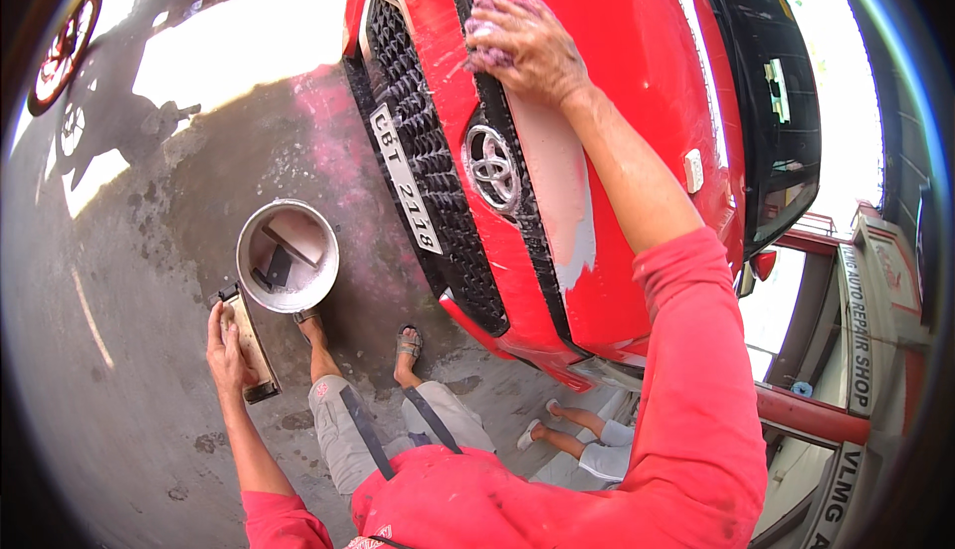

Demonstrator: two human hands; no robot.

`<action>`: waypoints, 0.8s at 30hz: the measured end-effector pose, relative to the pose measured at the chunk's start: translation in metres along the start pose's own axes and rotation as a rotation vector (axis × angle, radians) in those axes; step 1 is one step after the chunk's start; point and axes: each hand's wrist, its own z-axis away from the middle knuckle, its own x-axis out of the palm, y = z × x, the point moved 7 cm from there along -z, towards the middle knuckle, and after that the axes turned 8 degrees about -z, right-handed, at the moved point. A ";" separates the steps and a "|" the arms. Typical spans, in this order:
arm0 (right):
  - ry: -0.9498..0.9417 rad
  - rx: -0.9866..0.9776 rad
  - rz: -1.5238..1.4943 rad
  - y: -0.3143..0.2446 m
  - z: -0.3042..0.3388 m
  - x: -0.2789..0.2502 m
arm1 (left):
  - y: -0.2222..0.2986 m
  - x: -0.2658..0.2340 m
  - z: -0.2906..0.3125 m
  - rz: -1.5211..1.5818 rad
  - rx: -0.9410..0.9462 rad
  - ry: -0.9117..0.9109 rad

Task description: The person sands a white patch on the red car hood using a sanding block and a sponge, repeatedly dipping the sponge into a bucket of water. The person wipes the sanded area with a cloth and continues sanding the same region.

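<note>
A red car (627,32) with a pale pink patch (559,176) and a black mesh-patterned grille (403,62) dominates at one o'clock. A mauve wad (487,58) shows at twelve o'clock, a whitish bucket (329,271) at nine, and pink blotches (340,141) mark the grey floor (189,216) at ten.

Red shirt (477,494); beige shorts (326,418); dark straps (364,432); sandals (409,341).
</note>
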 end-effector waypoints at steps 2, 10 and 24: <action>-0.014 0.074 0.068 0.022 -0.040 0.006 | -0.003 0.004 0.003 -0.053 0.007 -0.013; 0.042 0.070 0.101 -0.020 -0.002 0.004 | -0.018 0.041 0.003 -0.068 -0.011 -0.114; -0.170 0.295 -0.313 -0.217 0.216 -0.032 | 0.147 0.122 0.011 0.446 0.159 -0.458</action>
